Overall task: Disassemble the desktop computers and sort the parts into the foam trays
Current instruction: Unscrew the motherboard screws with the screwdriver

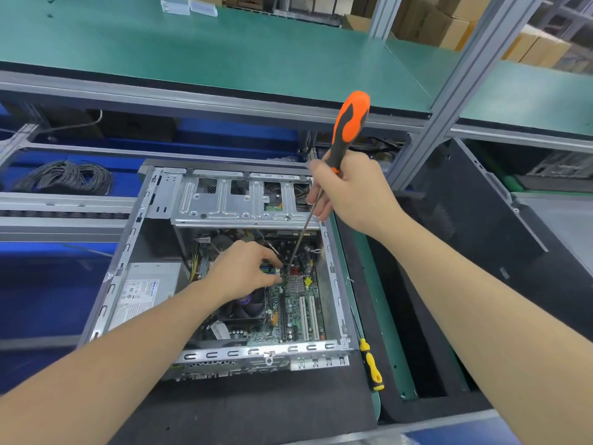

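Desktop computer (256,351) lies on its side with the cover off, resting on a black pad (256,409) over the green tabletop (382,316) in front of me. My right hand (349,191) is wrapped around the lower handle of an orange-and-black screwdriver (349,123), whose long shaft slants down into the case toward the circuit board (295,313). My left hand (244,271) reaches inside the case, just beyond the cooling fan (247,311), with its fingers curled close to the screwdriver's tip; whether they pinch anything I cannot tell. A grey power supply (144,290) sits along the case's left side, and a metal drive cage (244,203) spans its far end. A yellow-and-black screwdriver (372,364) lies just beside the case's near right corner. A coil of dark cable (67,176) rests well off to the left, and a green shelf (224,49) runs across above the work area.
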`<state>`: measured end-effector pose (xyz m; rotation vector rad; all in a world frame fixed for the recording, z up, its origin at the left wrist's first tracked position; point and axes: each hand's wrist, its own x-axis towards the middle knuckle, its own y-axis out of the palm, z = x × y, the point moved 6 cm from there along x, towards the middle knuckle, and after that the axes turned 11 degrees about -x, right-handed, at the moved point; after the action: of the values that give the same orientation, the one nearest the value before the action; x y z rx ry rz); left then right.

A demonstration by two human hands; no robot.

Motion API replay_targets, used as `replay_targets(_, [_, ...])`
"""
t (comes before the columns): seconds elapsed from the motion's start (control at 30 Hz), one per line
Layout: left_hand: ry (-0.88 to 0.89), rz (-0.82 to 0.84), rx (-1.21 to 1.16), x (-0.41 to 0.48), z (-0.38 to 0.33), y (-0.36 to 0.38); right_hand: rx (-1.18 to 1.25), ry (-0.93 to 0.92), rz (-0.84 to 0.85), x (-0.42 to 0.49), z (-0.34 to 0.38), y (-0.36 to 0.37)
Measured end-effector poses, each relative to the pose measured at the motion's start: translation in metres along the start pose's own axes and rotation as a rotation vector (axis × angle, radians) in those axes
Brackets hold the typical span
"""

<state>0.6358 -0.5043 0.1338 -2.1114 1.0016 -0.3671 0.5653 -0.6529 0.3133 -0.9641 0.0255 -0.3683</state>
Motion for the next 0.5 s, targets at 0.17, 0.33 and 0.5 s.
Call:
replay_targets(0.17, [-0.025, -0.029, 0.035, 0.005, -0.002, 0.008, 0.032, 0.009, -0.034, -0.002, 0.004, -0.011])
replay_targets(0.33, [-0.048, 0.026, 0.074, 0.008, 0.000, 0.013, 0.039, 0.024, -0.054, -0.003, 0.003, -0.017])
replay_targets(0.5, [-0.079, -0.030, -0.065, 0.004, 0.002, 0.006, 0.002, 0.040, -0.105, -0.007, -0.006, -0.022])
